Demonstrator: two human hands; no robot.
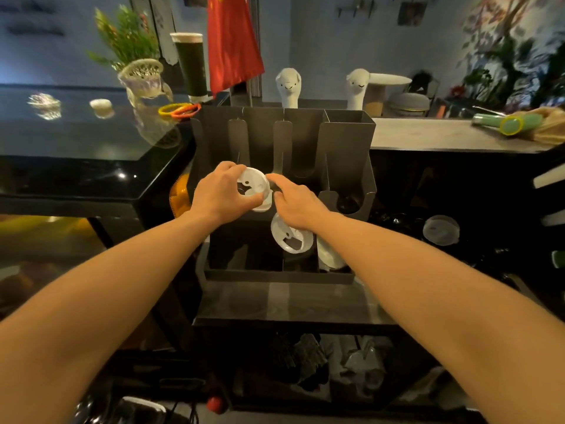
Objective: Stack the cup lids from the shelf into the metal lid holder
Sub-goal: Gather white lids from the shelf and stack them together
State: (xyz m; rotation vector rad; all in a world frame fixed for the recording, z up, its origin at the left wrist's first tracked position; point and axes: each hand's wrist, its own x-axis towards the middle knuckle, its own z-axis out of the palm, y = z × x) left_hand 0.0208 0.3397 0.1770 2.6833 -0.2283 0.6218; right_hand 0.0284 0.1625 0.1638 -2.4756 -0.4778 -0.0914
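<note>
- The left hand (223, 194) curls round a white cup lid (255, 186), tilting it before the metal lid holder (348, 139), likely to line it up with a slot; the right hand (298, 205) stretches straight fingers to its right rim, seemingly steadying it
- A second lid (292, 238) leans in a near compartment; a third lid (440, 229) waits on the dark shelf (397, 221), right
- The right thumb is hidden; blur leaves actual contact unsure

White cup lid (253, 186) tilted before dark metal holder (348, 130) — second lid (292, 237) below.
</note>
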